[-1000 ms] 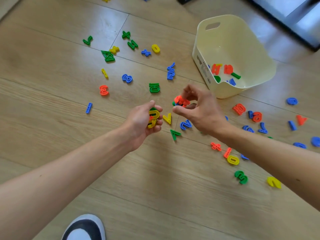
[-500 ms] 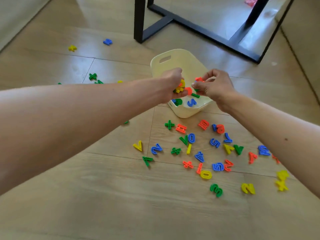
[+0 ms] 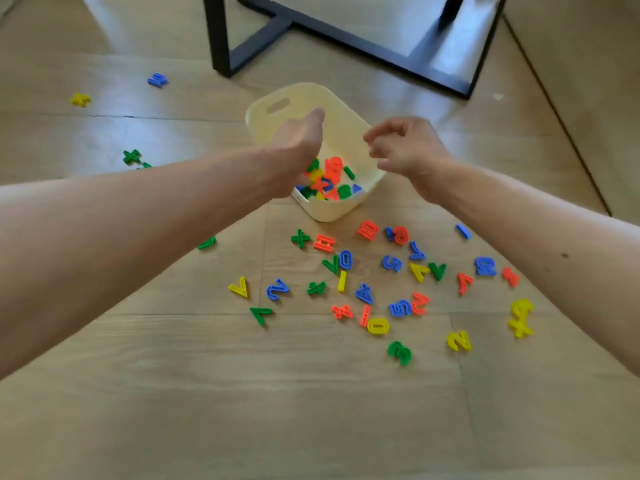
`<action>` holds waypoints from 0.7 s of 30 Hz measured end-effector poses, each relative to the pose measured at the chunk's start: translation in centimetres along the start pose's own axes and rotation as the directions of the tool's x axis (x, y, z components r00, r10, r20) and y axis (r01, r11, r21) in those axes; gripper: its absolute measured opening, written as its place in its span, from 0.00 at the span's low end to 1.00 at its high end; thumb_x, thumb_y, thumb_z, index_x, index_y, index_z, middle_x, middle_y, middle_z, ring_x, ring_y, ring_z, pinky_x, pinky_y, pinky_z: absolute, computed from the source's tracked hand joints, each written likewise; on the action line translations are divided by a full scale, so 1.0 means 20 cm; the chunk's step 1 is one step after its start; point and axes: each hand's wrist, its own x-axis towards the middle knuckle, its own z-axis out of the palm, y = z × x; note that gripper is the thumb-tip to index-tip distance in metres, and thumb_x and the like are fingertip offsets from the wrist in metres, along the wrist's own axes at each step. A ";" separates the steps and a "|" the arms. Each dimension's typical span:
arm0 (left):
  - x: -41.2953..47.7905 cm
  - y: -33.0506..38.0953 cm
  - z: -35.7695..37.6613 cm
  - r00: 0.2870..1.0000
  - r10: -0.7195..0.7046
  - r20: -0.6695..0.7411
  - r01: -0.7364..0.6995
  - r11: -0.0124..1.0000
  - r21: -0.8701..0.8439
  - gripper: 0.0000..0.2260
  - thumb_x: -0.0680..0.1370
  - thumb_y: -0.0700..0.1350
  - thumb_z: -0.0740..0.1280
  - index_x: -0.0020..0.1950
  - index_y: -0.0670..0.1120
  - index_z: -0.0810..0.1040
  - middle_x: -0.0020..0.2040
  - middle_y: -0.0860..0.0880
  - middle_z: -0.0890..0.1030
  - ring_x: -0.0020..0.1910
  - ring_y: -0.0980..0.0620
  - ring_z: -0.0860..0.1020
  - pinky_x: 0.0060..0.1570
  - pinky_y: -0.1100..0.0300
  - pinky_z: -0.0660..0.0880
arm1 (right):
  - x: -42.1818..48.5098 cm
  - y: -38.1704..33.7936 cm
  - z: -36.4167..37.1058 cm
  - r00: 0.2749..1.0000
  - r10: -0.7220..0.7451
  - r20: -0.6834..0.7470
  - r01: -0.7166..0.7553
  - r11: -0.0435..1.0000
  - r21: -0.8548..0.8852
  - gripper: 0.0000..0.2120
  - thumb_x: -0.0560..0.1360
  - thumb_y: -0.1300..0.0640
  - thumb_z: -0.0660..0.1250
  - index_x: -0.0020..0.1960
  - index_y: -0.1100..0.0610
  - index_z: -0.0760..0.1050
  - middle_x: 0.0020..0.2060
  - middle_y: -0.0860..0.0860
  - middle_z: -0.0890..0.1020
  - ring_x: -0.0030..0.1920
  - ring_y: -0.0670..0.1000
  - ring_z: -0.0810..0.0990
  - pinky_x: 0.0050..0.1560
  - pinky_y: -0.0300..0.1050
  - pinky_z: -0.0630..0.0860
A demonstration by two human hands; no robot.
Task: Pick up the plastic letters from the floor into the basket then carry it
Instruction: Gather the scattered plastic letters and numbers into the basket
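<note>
Near floor (image 3: 242,410): bare boards, I see open passage across the whole near strip. Mid-floor right of centre: dense scatter of plastic pieces (image 3: 381,282), only narrow gaps between them. Basket (image 3: 332,211) stands just beyond the scatter, mouth open from above. Far side: black table frame (image 3: 346,36) blocks low passage behind it. Far left mostly clear, few strays.

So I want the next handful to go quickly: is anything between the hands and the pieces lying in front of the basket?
Nothing visible. Both the left hand and right hand hover empty over the basket, and the loose pieces, like the green plus, lie on bare floor just in front of it.
</note>
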 end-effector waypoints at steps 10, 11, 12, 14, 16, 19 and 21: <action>-0.76 -0.27 0.49 0.765 0.360 0.534 -0.471 0.878 0.083 0.11 0.73 0.53 0.63 0.44 0.47 0.79 0.47 0.42 0.82 0.45 0.49 0.79 0.53 0.40 0.78 | -0.89 0.43 -0.53 0.987 -0.026 -0.156 0.073 0.951 0.301 0.07 0.74 0.66 0.66 0.51 0.59 0.77 0.49 0.60 0.84 0.46 0.57 0.85 0.49 0.51 0.81; -0.82 -0.34 0.57 0.732 0.344 0.588 -0.481 0.872 0.088 0.12 0.73 0.52 0.63 0.46 0.46 0.80 0.47 0.41 0.83 0.45 0.47 0.80 0.52 0.39 0.78 | -0.99 0.51 -0.57 0.980 -0.001 -0.198 0.066 0.945 0.321 0.07 0.74 0.66 0.66 0.51 0.59 0.77 0.48 0.59 0.84 0.45 0.56 0.85 0.49 0.52 0.81; -0.87 -0.41 0.65 0.708 0.324 0.628 -0.481 0.872 0.092 0.13 0.72 0.52 0.63 0.48 0.45 0.80 0.48 0.42 0.84 0.47 0.46 0.81 0.52 0.41 0.79 | -1.09 0.59 -0.61 0.971 0.028 -0.236 0.055 0.939 0.338 0.07 0.74 0.66 0.66 0.50 0.58 0.77 0.47 0.58 0.84 0.44 0.56 0.85 0.49 0.52 0.81; -0.95 -0.54 0.79 0.647 0.284 0.707 -0.478 0.874 0.087 0.14 0.73 0.52 0.64 0.50 0.45 0.80 0.46 0.47 0.83 0.45 0.48 0.81 0.51 0.49 0.79 | -1.27 0.75 -0.68 0.942 0.109 -0.316 0.010 0.937 0.350 0.07 0.73 0.65 0.67 0.50 0.57 0.76 0.45 0.56 0.84 0.42 0.53 0.85 0.47 0.50 0.81; -1.03 -0.67 0.91 0.577 0.235 0.782 -0.486 0.868 0.098 0.10 0.76 0.49 0.66 0.51 0.44 0.80 0.43 0.51 0.81 0.40 0.57 0.78 0.45 0.63 0.76 | -1.47 0.91 -0.73 0.897 0.199 -0.395 -0.083 0.953 0.292 0.08 0.72 0.65 0.68 0.49 0.56 0.76 0.43 0.53 0.83 0.40 0.49 0.83 0.45 0.44 0.80; -1.11 -0.83 1.01 0.518 0.188 0.835 -0.504 0.856 0.119 0.06 0.80 0.42 0.66 0.53 0.42 0.79 0.46 0.50 0.81 0.41 0.63 0.76 0.41 0.74 0.69 | -1.78 1.12 -0.72 0.880 0.306 -0.364 -0.319 0.947 0.025 0.12 0.71 0.67 0.73 0.47 0.52 0.78 0.40 0.49 0.83 0.37 0.50 0.80 0.42 0.43 0.77; -1.15 -0.89 1.03 0.505 0.178 0.845 -0.494 0.862 0.113 0.05 0.80 0.43 0.65 0.53 0.44 0.79 0.47 0.51 0.81 0.41 0.64 0.76 0.43 0.71 0.70 | -1.96 1.22 -0.65 0.897 0.356 -0.261 -0.406 0.897 -0.174 0.12 0.69 0.65 0.73 0.46 0.51 0.79 0.39 0.48 0.83 0.36 0.50 0.80 0.39 0.43 0.76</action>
